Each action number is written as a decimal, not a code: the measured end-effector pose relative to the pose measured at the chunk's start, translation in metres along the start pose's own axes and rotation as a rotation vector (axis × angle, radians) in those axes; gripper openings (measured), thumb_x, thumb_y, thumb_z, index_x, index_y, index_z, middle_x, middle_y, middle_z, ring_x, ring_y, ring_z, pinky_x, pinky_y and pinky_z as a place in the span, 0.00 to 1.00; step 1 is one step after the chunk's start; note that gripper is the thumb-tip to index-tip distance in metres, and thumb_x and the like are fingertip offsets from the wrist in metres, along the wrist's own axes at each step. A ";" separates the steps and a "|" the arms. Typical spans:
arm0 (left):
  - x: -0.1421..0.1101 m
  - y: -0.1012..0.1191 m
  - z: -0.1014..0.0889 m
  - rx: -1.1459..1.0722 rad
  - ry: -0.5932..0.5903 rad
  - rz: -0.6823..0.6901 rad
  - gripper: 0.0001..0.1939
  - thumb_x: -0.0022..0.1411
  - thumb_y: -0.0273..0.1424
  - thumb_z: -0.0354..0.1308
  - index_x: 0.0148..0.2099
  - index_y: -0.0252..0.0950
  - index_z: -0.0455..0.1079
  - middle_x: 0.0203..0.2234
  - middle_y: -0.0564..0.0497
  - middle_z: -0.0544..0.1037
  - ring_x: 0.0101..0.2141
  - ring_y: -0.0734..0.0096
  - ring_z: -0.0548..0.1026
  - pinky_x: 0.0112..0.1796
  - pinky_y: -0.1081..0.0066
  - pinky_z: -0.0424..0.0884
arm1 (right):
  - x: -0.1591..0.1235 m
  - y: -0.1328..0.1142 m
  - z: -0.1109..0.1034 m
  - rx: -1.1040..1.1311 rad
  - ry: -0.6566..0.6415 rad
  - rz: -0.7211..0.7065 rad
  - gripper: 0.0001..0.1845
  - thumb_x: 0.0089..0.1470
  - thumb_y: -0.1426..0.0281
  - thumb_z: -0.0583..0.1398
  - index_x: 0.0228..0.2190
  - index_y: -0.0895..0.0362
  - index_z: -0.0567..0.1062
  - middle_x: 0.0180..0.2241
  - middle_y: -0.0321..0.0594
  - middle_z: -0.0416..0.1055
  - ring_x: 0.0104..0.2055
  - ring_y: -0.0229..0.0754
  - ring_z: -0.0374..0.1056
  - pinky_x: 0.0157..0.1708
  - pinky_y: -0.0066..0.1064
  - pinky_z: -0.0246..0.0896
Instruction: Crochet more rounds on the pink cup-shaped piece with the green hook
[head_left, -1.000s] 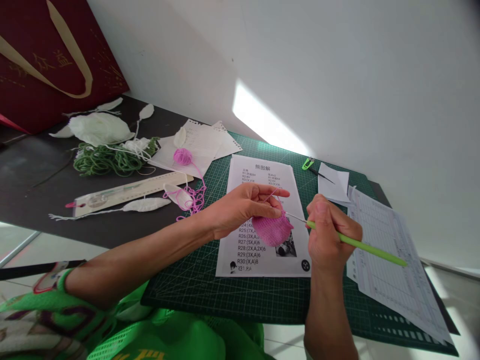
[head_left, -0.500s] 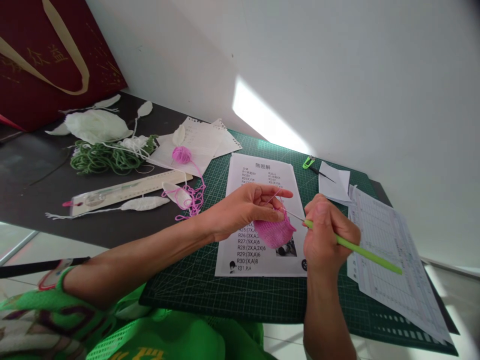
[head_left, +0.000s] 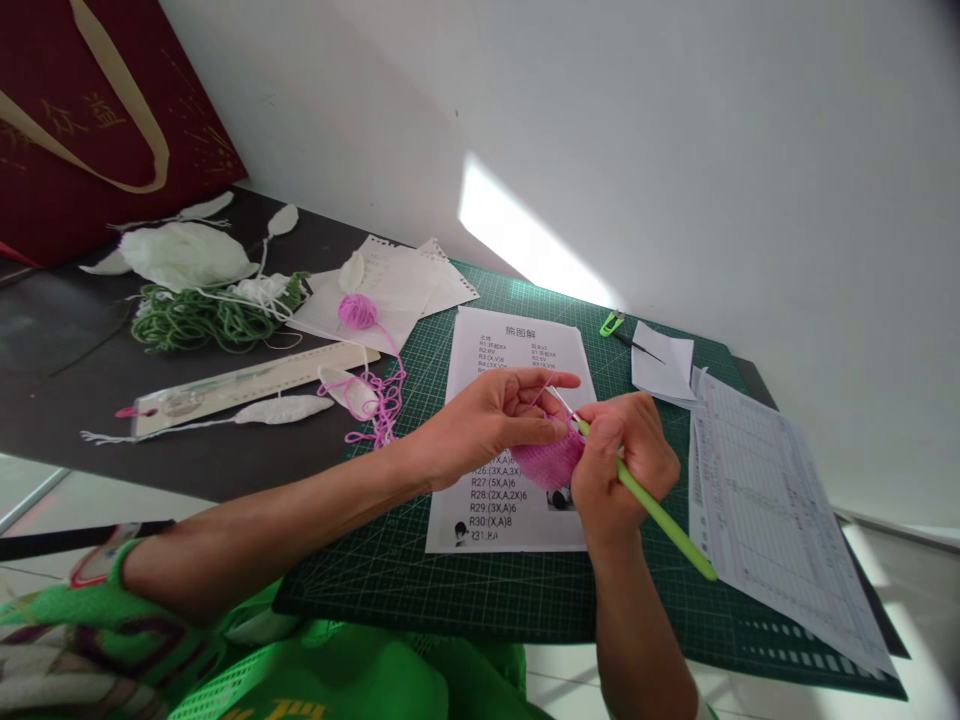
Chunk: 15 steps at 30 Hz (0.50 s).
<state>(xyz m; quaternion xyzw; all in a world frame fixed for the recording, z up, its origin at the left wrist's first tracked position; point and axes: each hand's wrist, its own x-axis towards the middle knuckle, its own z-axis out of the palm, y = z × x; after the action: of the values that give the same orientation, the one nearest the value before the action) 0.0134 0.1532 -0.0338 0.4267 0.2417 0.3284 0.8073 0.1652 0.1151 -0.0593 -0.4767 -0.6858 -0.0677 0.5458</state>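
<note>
My left hand (head_left: pixel 491 415) pinches a small pink crocheted piece (head_left: pixel 546 462) above a printed pattern sheet (head_left: pixel 517 350), with pink yarn running over its forefinger. My right hand (head_left: pixel 619 462) grips a crochet hook with a light green handle (head_left: pixel 664 518); its metal tip sits at the top edge of the pink piece, right beside my left fingers. Both hands are close together, almost touching. A thread of pink yarn trails left to a small pink yarn ball (head_left: pixel 356 311).
A green cutting mat (head_left: pixel 450 590) covers the dark table. A lined form (head_left: pixel 772 520) lies at right, green-handled snips (head_left: pixel 616 324) and white paper behind. At left lie a ruler (head_left: pixel 247 385), white crocheted pieces, green cord (head_left: pixel 202 318) and a dark red bag (head_left: pixel 82 120).
My right hand has moved left and closed in on my left hand. The hook's handle has swung steeper, and its tip has reached the top of the pink piece.
</note>
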 end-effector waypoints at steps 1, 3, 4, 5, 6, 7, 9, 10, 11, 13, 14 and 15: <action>0.000 0.000 0.000 -0.012 0.001 0.006 0.27 0.57 0.22 0.64 0.59 0.28 0.66 0.28 0.55 0.75 0.27 0.81 0.69 0.31 0.76 0.62 | 0.000 0.000 0.000 0.019 -0.017 0.007 0.15 0.64 0.68 0.52 0.26 0.57 0.70 0.23 0.38 0.68 0.29 0.38 0.61 0.31 0.33 0.58; -0.001 -0.001 0.000 -0.022 0.011 0.013 0.32 0.56 0.23 0.65 0.62 0.27 0.62 0.28 0.55 0.75 0.27 0.81 0.68 0.31 0.76 0.62 | -0.001 0.000 -0.001 0.050 -0.029 -0.004 0.17 0.64 0.64 0.51 0.28 0.57 0.72 0.25 0.40 0.71 0.30 0.40 0.63 0.32 0.34 0.59; -0.002 -0.001 -0.001 -0.019 0.018 0.013 0.35 0.55 0.23 0.66 0.63 0.27 0.60 0.29 0.54 0.75 0.27 0.81 0.68 0.31 0.76 0.62 | -0.001 0.000 -0.001 0.058 -0.027 -0.023 0.18 0.64 0.63 0.51 0.29 0.57 0.73 0.25 0.41 0.71 0.31 0.40 0.63 0.32 0.35 0.60; -0.002 -0.001 -0.001 -0.013 0.023 0.014 0.37 0.55 0.23 0.66 0.65 0.27 0.59 0.29 0.54 0.76 0.27 0.80 0.68 0.31 0.76 0.62 | -0.002 0.000 -0.001 0.063 -0.026 -0.044 0.18 0.65 0.63 0.51 0.29 0.57 0.73 0.25 0.41 0.71 0.31 0.40 0.64 0.32 0.35 0.60; -0.003 -0.002 -0.001 -0.007 0.025 0.015 0.38 0.55 0.24 0.66 0.66 0.27 0.57 0.29 0.54 0.76 0.27 0.79 0.68 0.31 0.76 0.62 | -0.002 0.000 0.000 0.066 -0.019 -0.064 0.18 0.65 0.63 0.51 0.29 0.57 0.74 0.25 0.41 0.71 0.30 0.40 0.64 0.32 0.35 0.60; -0.003 -0.002 -0.001 -0.001 0.024 0.016 0.39 0.56 0.24 0.66 0.66 0.27 0.56 0.29 0.54 0.75 0.27 0.79 0.68 0.30 0.76 0.62 | -0.002 0.001 0.000 0.071 -0.010 -0.081 0.18 0.65 0.64 0.51 0.29 0.57 0.74 0.24 0.40 0.71 0.30 0.40 0.64 0.32 0.35 0.60; -0.004 -0.002 0.000 0.002 0.019 0.017 0.40 0.56 0.24 0.66 0.67 0.29 0.55 0.28 0.54 0.75 0.28 0.78 0.69 0.30 0.75 0.62 | -0.002 0.000 0.001 0.084 0.017 -0.098 0.18 0.65 0.66 0.50 0.28 0.57 0.74 0.23 0.39 0.70 0.29 0.39 0.64 0.31 0.35 0.59; -0.005 -0.002 0.000 -0.002 0.022 0.021 0.39 0.57 0.24 0.66 0.68 0.30 0.55 0.29 0.54 0.75 0.28 0.77 0.69 0.31 0.75 0.62 | -0.001 0.000 0.001 0.091 0.031 -0.096 0.17 0.65 0.68 0.50 0.27 0.57 0.74 0.23 0.39 0.70 0.28 0.38 0.64 0.31 0.35 0.59; -0.005 -0.001 0.000 -0.014 0.033 0.026 0.39 0.57 0.24 0.66 0.67 0.31 0.56 0.30 0.53 0.76 0.29 0.77 0.70 0.32 0.75 0.63 | -0.001 0.000 0.001 0.099 0.044 -0.088 0.17 0.64 0.69 0.50 0.27 0.57 0.73 0.22 0.38 0.70 0.28 0.38 0.64 0.31 0.35 0.59; -0.005 0.001 0.000 -0.066 0.078 0.028 0.34 0.57 0.24 0.66 0.65 0.31 0.61 0.34 0.50 0.78 0.33 0.75 0.72 0.36 0.74 0.66 | 0.000 -0.002 0.002 0.109 0.077 -0.072 0.16 0.64 0.71 0.50 0.26 0.57 0.73 0.21 0.37 0.69 0.27 0.37 0.63 0.31 0.35 0.59; -0.004 0.002 -0.001 -0.107 0.105 0.018 0.30 0.58 0.24 0.65 0.62 0.30 0.64 0.36 0.49 0.79 0.34 0.75 0.73 0.37 0.74 0.66 | 0.000 -0.002 0.002 0.112 0.092 -0.063 0.16 0.63 0.72 0.51 0.26 0.57 0.73 0.21 0.37 0.68 0.27 0.37 0.63 0.31 0.35 0.59; -0.004 0.004 -0.001 -0.156 0.132 -0.006 0.26 0.59 0.24 0.64 0.59 0.29 0.68 0.38 0.47 0.79 0.35 0.75 0.73 0.38 0.76 0.66 | 0.000 -0.003 0.003 0.113 0.107 -0.057 0.16 0.63 0.72 0.51 0.26 0.57 0.72 0.21 0.37 0.68 0.27 0.37 0.63 0.31 0.35 0.59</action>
<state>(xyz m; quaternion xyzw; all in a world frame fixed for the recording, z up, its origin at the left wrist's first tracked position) 0.0090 0.1528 -0.0312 0.3394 0.2691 0.3713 0.8213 0.1612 0.1156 -0.0588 -0.4213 -0.6717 -0.0697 0.6054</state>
